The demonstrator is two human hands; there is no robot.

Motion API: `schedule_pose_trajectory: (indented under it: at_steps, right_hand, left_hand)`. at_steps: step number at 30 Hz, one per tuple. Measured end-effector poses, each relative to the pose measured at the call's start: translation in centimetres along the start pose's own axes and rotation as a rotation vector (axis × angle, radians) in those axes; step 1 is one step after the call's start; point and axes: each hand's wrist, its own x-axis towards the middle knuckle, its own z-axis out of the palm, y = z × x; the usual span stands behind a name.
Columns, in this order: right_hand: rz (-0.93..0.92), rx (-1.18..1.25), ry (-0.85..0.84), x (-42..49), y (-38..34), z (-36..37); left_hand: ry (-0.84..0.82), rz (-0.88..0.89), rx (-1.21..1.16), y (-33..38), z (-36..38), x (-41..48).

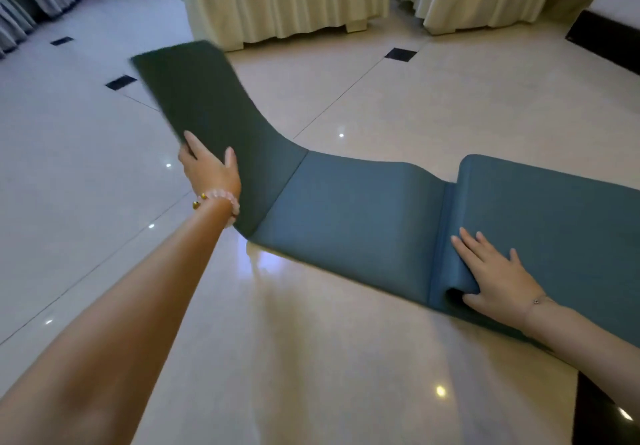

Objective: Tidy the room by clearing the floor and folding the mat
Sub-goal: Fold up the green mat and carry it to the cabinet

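With my left hand (207, 170) gripping the mat (349, 205) by its raised end panel at 10 o'clock and my right hand (498, 271) pressed flat on the folded stack at 3 o'clock, an uneven swing could skew the fold or shift the stack.

Mat (346, 209): matt, fine-textured foam-like sheet. Floor (346, 358): glossy polished tile. Table skirts (287, 1): pleated cloth.

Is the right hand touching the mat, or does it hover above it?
Touching. The head view shows the right hand lying flat on the mat, no gap.
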Motion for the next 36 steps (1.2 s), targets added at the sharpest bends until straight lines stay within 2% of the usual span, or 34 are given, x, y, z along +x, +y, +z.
schedule_pose_trajectory:
  at_steps: [3, 6, 8, 12, 15, 17, 20, 23, 26, 29, 31, 36]
  right_hand:
    - [0.002, 0.041, 0.001, -0.1, 0.1, 0.0]
    - [-0.007, 0.115, 0.009, -0.2, 0.2, -0.2]
    - [-0.016, 0.166, 0.019, -0.3, 0.4, -0.5]
    - [-0.064, 0.243, 0.014, -0.6, 1.1, -0.5]
    - [-0.138, 0.384, -0.001, -1.3, 2.4, -0.6]
    - [-0.102, 0.597, 0.127, -2.3, 4.1, -0.9]
    - [0.11, 0.744, 0.338, -3.9, 8.1, -0.6]
    - [0.361, 0.668, 0.37, -5.5, 13.7, 0.8]
    - [0.673, 0.79, 0.361, -7.4, 19.0, 2.5]
    - [0.923, 1.151, 0.255, -9.0, 21.1, 4.1]
    - [0.943, 1.317, 0.192, -9.3, 21.0, 4.9]
    - [0.893, 1.506, 0.311, -9.3, 19.5, 1.6]
  left_hand:
    - [-0.107, 0.135, 0.116, -0.5, 2.1, -4.1]
    - [-0.443, 0.216, 0.115, 0.7, 5.3, -9.3]
    - [-0.638, 0.348, 0.136, 2.0, 7.3, -12.7]
    - [-0.888, 0.605, 0.139, 5.9, 10.1, -18.4]
    - [-0.988, 0.789, 0.156, 8.1, 11.2, -21.4]
    - [-1.017, 0.889, 0.177, 8.7, 11.8, -22.5]
    - [-1.01, 1.072, 0.256, 8.5, 12.4, -23.6]
    - [-0.981, 1.227, 0.357, 7.9, 12.7, -24.4]
    - [-0.96, 1.232, 0.406, 7.1, 13.0, -25.1]
    - [-1.016, 1.162, 0.478, 6.4, 13.3, -25.6]
    - [-1.041, 1.133, 0.506, 5.9, 13.3, -25.8]
    - [-1.049, 0.993, 0.534, 4.0, 13.1, -25.7]
